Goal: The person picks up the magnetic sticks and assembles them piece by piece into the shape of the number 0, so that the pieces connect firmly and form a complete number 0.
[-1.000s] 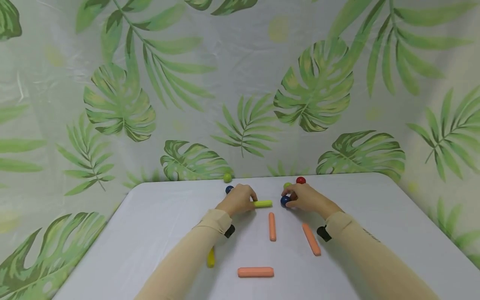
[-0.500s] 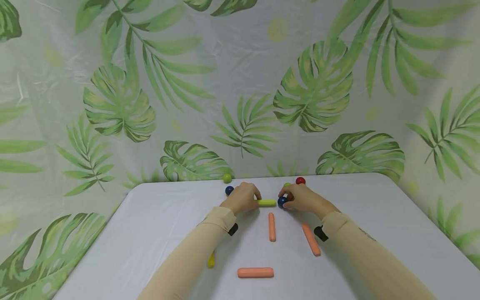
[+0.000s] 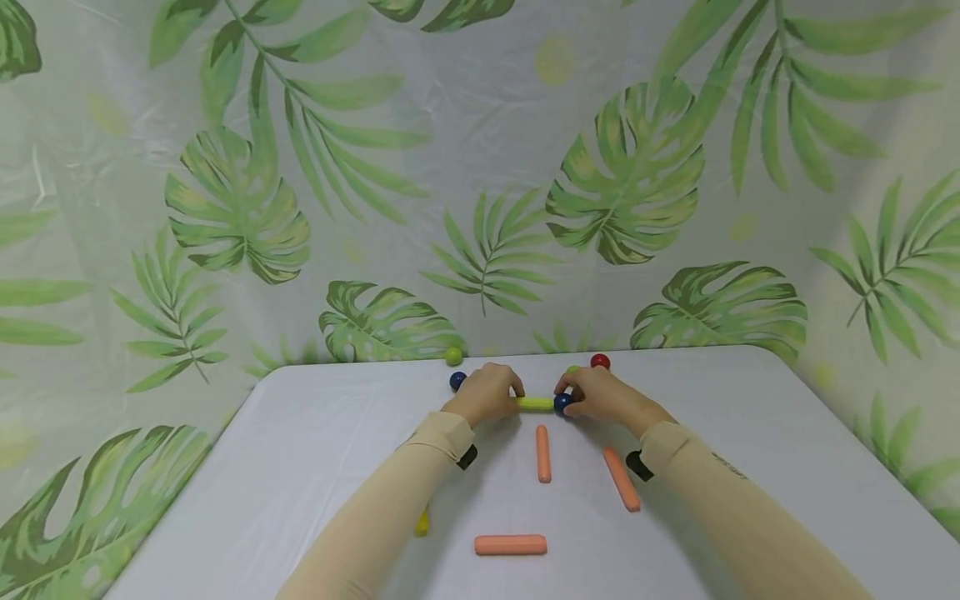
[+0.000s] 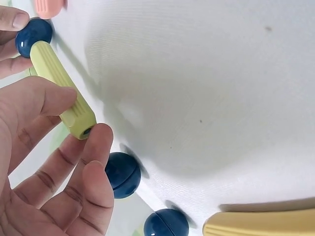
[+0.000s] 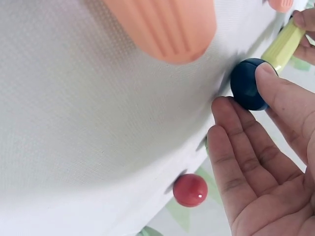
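Note:
My left hand (image 3: pixel 485 394) pinches a yellow-green ribbed rod (image 4: pixel 59 78) between thumb and fingers. A small dark spot shows in the rod's near end in the left wrist view. My right hand (image 3: pixel 603 394) pinches a dark blue ball (image 5: pixel 246 83) between thumb and fingertips. The ball meets the rod's right end, and the two lie in line just above the white table (image 3: pixel 300 467). To the left of my left hand sits another blue ball (image 3: pixel 457 381); the left wrist view shows two blue balls (image 4: pixel 123 174) beyond the fingers.
Three orange rods (image 3: pixel 543 454) lie nearer the front. A yellow rod (image 3: pixel 422 522) is partly hidden by the left sleeve. Along the back edge are a green ball (image 3: pixel 453 356), a red ball (image 3: pixel 600 361) and another green ball (image 3: pixel 572 368), mostly behind my right hand.
My left hand has moved right with the yellow-green rod, and my right hand slightly left with the blue ball. The gap between rod and ball has closed.

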A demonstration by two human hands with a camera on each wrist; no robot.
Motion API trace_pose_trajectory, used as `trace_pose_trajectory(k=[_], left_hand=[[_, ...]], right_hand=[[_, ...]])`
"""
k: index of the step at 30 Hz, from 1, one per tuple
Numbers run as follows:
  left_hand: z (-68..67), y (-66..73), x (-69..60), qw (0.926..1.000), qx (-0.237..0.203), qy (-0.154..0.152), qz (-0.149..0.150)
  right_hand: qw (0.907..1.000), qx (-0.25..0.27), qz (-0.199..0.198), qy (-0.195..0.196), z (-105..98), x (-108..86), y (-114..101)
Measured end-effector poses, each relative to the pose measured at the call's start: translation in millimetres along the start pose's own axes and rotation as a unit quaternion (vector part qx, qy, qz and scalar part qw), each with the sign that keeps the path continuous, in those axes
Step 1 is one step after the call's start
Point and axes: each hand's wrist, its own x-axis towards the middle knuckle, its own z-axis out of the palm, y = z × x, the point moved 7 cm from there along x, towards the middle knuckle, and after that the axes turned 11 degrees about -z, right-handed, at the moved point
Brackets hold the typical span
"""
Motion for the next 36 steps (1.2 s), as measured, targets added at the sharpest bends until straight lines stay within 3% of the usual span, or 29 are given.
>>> trace_pose_trajectory(k=[11,20,28,36], left_hand=[[2.3,-7.4,2.0,1.0000,0.004,0.008,0.002],[-14.3,-16.4,-5.9,0.9997,-0.010,0.021,0.010],[-27.8,-38.2,-8.1,0.9983,-0.037,0.040,-0.018],[-26.2,-52.1,-5.2,0.9967,-0.052,0.042,-0.047]], right_hand=[[0.9997,-0.018,-0.010,0.012,0.7,1.2,-2.6],[0.9998,-0.011,0.007,0.014,-0.1,-0.4,-1.4],[0.9997,-0.009,-0.002,0.025,-1.9,-4.4,-4.2],[0.9995,-0.017,-0.006,0.026,0.9,-3.6,-6.3]])
